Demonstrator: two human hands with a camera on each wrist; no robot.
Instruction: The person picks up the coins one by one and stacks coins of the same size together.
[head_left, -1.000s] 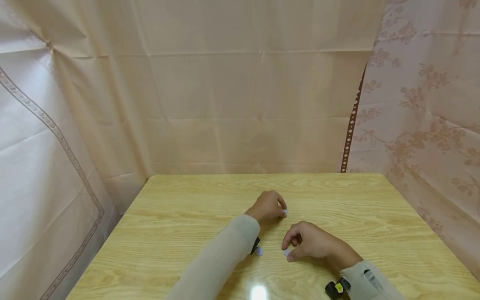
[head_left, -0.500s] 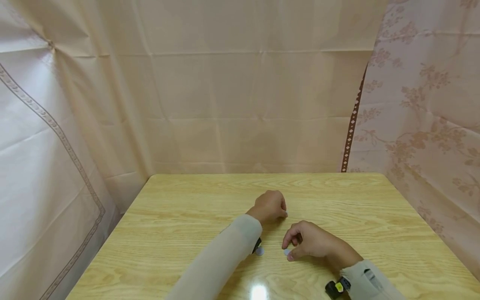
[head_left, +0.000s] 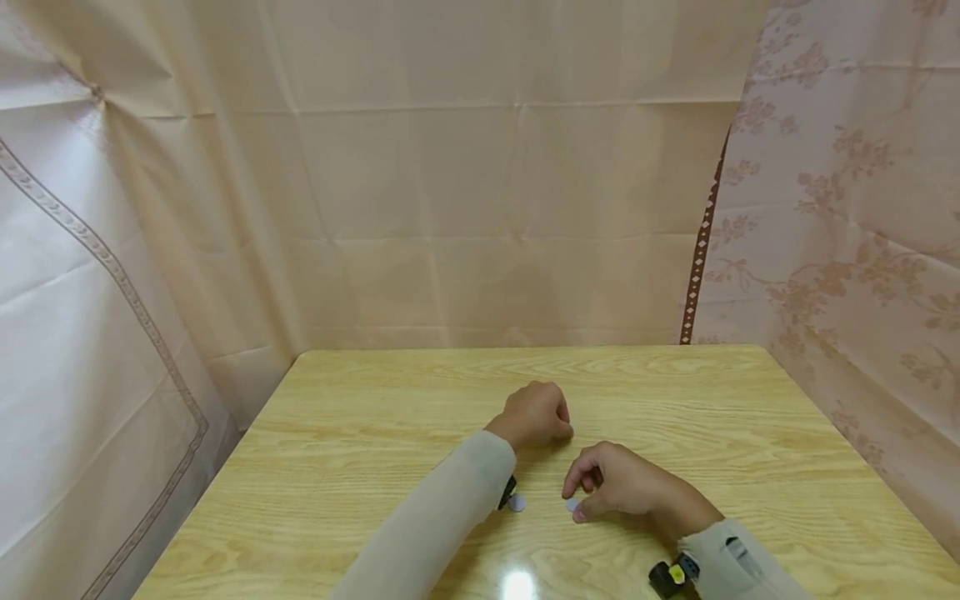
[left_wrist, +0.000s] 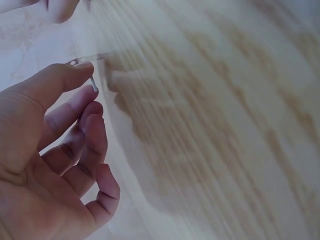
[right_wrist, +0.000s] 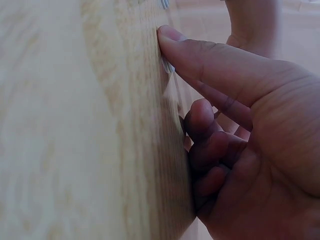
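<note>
My left hand [head_left: 534,412] hovers over the middle of the table. In the left wrist view, its thumb and index finger pinch a small thin white disc [left_wrist: 94,83], seen edge-on; the other fingers are loosely curled. Nearer to me, my right hand [head_left: 626,482] rests on the table with thumb and index finger curled about a second white disc [head_left: 572,505], partly hidden by the thumb. From the right wrist, that disc [right_wrist: 167,65] shows layered edges beside the thumb. A third white disc [head_left: 517,502] lies to its left, next to the left wrist's black camera.
The wooden table [head_left: 360,400] spreads around both hands. A beige curtain [head_left: 480,208] hangs behind it, with a flowered curtain [head_left: 847,250] on the right and a pale one on the left. The left forearm [head_left: 435,525] crosses the near middle.
The disc in my left hand showed its face a second ago and is now hidden from the head view, as the fingers tilted down. The right hand stays put.
</note>
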